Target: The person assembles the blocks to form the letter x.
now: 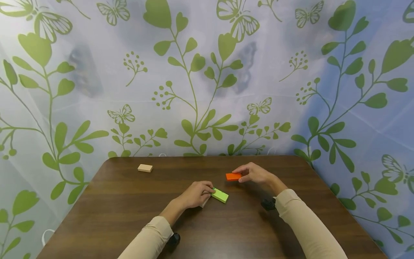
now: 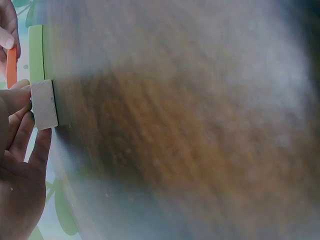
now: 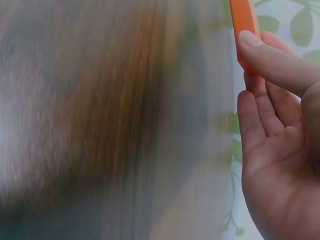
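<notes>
My left hand [image 1: 195, 194] grips a pale block [image 2: 45, 104], its fingers bent around it; in the head view most of that block lies under the hand. Right against its end is a light green block [image 1: 220, 195], [image 2: 36, 52], with my fingertips at the green block's near-left end. My right hand [image 1: 257, 173] pinches an orange block [image 1: 233, 176] by its right end, farther back and to the right of the green one. In the right wrist view the thumb presses on the orange block [image 3: 244, 25], with the other fingers behind and below.
Another pale wooden block [image 1: 145, 168] lies alone at the back left of the brown table [image 1: 106, 208]. Behind the table's far edge hangs a white curtain [image 1: 136, 104] with green leaves and butterflies. A dark device is strapped at each wrist.
</notes>
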A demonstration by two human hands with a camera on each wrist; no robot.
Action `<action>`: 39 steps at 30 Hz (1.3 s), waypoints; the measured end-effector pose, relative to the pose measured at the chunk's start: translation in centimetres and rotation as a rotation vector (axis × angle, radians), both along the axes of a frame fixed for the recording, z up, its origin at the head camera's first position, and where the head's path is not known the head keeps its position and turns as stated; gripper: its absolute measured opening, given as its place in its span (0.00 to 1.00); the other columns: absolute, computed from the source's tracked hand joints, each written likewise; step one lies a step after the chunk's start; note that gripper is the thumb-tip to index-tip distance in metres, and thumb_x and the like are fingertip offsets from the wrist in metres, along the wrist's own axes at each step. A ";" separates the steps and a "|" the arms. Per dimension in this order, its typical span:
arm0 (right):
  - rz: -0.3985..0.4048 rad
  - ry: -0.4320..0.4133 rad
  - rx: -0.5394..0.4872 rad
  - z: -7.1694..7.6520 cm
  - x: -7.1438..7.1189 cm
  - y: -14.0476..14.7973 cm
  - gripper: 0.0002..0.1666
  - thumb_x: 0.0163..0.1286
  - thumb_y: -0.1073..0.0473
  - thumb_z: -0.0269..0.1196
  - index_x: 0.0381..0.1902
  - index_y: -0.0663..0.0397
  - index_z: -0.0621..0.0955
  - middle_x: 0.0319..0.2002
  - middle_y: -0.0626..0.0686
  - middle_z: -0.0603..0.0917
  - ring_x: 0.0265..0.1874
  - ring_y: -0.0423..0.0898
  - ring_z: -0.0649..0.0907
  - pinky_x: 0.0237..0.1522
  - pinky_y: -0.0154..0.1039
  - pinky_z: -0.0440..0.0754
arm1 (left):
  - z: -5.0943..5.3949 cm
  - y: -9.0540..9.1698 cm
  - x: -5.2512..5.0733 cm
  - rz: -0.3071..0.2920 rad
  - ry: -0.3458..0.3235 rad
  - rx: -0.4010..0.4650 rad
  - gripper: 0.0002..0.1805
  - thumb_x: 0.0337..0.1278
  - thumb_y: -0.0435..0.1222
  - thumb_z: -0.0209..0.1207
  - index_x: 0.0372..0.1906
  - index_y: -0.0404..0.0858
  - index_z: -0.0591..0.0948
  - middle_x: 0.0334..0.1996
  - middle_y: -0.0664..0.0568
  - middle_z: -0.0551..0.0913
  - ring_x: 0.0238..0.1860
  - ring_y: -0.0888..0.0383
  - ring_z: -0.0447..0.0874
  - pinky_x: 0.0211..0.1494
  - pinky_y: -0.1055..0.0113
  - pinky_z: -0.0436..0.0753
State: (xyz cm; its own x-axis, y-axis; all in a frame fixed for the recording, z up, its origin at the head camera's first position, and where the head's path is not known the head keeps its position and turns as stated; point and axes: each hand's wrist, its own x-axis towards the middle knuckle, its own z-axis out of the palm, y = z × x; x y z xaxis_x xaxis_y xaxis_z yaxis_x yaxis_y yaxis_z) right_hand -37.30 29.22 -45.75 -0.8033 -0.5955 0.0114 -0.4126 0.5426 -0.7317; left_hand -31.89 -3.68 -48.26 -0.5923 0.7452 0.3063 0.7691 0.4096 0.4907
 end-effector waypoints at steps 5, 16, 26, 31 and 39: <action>0.021 -0.037 0.005 -0.2 -0.3 -1.2 0.23 0.69 0.67 0.70 0.62 0.59 0.84 0.59 0.58 0.83 0.55 0.53 0.81 0.59 0.55 0.78 | 0.0 0.0 -0.1 0.008 -0.003 -0.001 0.13 0.66 0.22 0.62 0.52 0.29 0.88 0.49 0.46 0.84 0.51 0.51 0.84 0.57 0.60 0.82; 0.103 -0.031 0.062 -0.8 -0.7 -4.0 0.22 0.70 0.69 0.68 0.61 0.60 0.84 0.58 0.57 0.84 0.54 0.51 0.81 0.61 0.53 0.78 | -0.3 0.1 -0.2 0.011 -0.017 -0.009 0.13 0.66 0.22 0.62 0.52 0.30 0.88 0.48 0.49 0.84 0.48 0.54 0.83 0.55 0.61 0.82; 0.130 -0.019 0.074 -1.0 -1.1 -5.6 0.21 0.69 0.73 0.66 0.60 0.61 0.85 0.58 0.57 0.84 0.55 0.53 0.81 0.61 0.55 0.77 | 0.1 0.2 0.0 0.006 -0.019 -0.001 0.13 0.66 0.22 0.62 0.51 0.29 0.88 0.49 0.47 0.84 0.50 0.53 0.83 0.58 0.59 0.81; 0.125 0.023 0.102 -1.2 -1.2 -6.5 0.21 0.68 0.74 0.67 0.58 0.59 0.86 0.57 0.57 0.84 0.55 0.53 0.81 0.59 0.54 0.78 | 0.0 0.1 -0.1 0.018 -0.015 -0.011 0.12 0.66 0.23 0.63 0.51 0.29 0.88 0.51 0.47 0.84 0.53 0.52 0.83 0.61 0.57 0.80; 0.133 0.155 0.194 -1.7 -1.3 -7.6 0.22 0.67 0.74 0.69 0.56 0.53 0.88 0.54 0.53 0.86 0.53 0.52 0.83 0.56 0.51 0.81 | 0.0 0.1 0.1 0.015 -0.027 -0.013 0.12 0.66 0.22 0.62 0.52 0.29 0.88 0.52 0.45 0.84 0.55 0.49 0.83 0.61 0.56 0.80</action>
